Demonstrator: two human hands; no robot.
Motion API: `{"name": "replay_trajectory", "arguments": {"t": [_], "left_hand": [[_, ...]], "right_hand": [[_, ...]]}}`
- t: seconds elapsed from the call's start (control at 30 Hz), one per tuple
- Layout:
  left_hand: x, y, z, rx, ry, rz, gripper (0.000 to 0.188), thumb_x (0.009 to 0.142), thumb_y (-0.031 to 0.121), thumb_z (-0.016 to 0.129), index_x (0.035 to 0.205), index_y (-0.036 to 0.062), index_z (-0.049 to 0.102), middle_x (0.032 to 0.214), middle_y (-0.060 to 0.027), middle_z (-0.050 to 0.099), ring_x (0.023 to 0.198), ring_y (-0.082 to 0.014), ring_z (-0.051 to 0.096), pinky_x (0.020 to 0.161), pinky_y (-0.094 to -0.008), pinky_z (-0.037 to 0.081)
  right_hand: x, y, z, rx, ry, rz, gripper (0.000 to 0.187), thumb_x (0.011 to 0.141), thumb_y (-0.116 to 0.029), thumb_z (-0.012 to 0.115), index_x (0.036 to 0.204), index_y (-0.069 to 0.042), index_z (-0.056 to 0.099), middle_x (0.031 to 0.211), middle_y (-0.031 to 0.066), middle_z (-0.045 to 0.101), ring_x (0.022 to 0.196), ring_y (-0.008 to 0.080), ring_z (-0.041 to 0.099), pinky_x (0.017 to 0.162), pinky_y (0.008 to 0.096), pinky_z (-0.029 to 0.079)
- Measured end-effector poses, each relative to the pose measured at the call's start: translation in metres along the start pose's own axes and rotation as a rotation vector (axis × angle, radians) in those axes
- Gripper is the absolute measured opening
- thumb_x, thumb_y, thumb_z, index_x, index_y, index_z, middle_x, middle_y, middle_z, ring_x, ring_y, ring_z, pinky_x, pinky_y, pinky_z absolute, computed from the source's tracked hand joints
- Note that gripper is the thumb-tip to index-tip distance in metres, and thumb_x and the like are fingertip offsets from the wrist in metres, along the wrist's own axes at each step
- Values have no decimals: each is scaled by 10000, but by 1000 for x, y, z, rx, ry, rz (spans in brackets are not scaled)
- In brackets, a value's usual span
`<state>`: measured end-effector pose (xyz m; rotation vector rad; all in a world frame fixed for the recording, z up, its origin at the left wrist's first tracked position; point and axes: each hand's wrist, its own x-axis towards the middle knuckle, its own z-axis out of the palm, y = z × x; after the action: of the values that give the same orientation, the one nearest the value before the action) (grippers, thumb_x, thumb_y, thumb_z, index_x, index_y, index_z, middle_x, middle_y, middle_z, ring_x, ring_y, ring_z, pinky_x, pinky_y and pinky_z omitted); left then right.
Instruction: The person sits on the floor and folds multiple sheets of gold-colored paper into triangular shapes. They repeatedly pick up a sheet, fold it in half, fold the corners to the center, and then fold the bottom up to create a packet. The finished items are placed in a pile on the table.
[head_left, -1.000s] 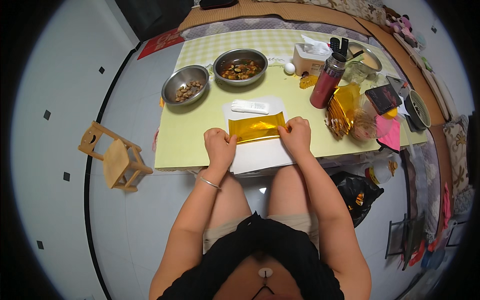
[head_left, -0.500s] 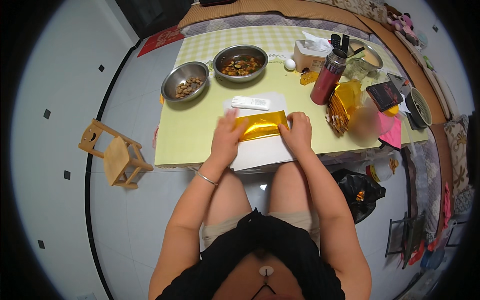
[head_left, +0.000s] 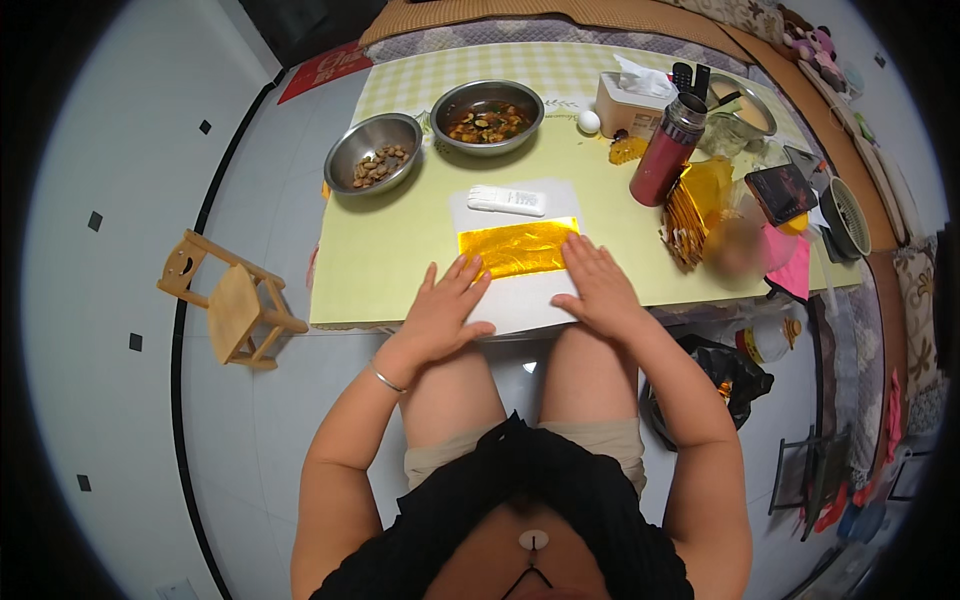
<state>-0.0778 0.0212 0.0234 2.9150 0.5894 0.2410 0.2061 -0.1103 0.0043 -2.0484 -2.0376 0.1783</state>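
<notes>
A shiny gold foil sheet [head_left: 518, 248], a long rectangle, lies flat on white paper [head_left: 520, 303] near the table's front edge. My left hand [head_left: 443, 308] rests with spread fingers, its fingertips at the sheet's lower left corner. My right hand [head_left: 599, 284] lies flat with fingers stretched, their tips touching the sheet's right end. Both hands are open and hold nothing. Just beyond the foil, a white oblong packet [head_left: 507, 201] lies on the paper.
Two steel bowls [head_left: 488, 118] [head_left: 374, 155] with food stand at the far left. At right are a red thermos [head_left: 668, 150], a stack of folded gold foil [head_left: 690, 222], a phone [head_left: 781, 193], a tissue box [head_left: 632, 107] and a white egg-like ball [head_left: 588, 122]. A small wooden chair [head_left: 235, 300] stands left.
Both hands have opened out flat; the left has drawn back toward me from the foil's left side. The gold foil sheet now lies flatter on the paper, with creases showing.
</notes>
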Motion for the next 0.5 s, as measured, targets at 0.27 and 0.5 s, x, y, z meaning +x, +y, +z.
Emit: {"name": "replay_trajectory", "arguments": {"t": [0.27,0.5], "left_hand": [[68,-64,9,-194,365,-308,377,736,200,840,1058,66,697,1035,-138,686,1082,-363,583,943,-460,490],[93,-70,1,-252,92,-452,247,687,68,858,860,20,689,856,-110,670,813,-270,630,750,-393,524]], "right_hand": [[37,8,4,695,450,239,306,935,-48,604,1226,31,658,917,167,705,835,259,700,768,370,558],[54,9,12,1062,292,487,469,954,-12,582,1388,130,475,763,124,669,585,147,655,528,269,526]]}}
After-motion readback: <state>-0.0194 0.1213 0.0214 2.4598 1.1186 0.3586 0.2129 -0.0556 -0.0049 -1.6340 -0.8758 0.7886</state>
